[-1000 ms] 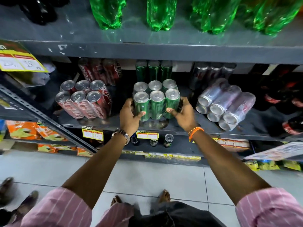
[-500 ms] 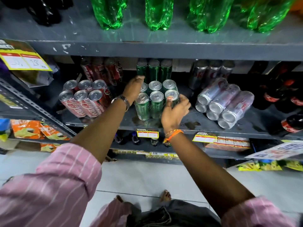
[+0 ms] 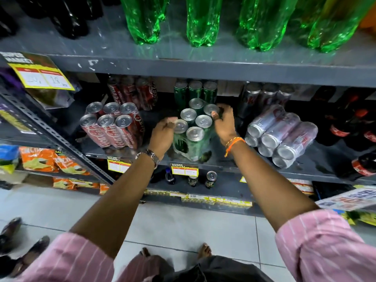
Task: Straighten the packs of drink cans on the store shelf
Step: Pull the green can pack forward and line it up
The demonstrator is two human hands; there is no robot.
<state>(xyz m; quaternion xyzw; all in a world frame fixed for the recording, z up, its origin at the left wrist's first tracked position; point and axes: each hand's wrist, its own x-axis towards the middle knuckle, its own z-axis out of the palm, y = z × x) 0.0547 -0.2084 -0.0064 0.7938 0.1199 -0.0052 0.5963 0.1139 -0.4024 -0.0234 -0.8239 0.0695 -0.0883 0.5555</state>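
Note:
A shrink-wrapped pack of green cans [image 3: 193, 137] stands on the middle grey shelf [image 3: 234, 161], turned at an angle with one corner toward me. My left hand [image 3: 162, 133] grips its left side by the front can. At the back right top cans, my right hand [image 3: 222, 125] holds the pack. A red can pack [image 3: 112, 127] leans to the left of it. A silver can pack [image 3: 282, 135] lies tilted to the right. More red, green and silver cans stand upright behind.
Green bottles [image 3: 201, 21] stand on the shelf above, whose front edge [image 3: 203, 68] overhangs the cans. Dark red-labelled bottles [image 3: 350, 127] fill the far right. Loose cans [image 3: 210, 179] sit on the shelf below. Snack bags [image 3: 38, 161] are on the left rack.
The green pack has turned from square-on to diagonal. My left hand came back from the pack's rear to its left side, and my right hand moved from the front right to the back right.

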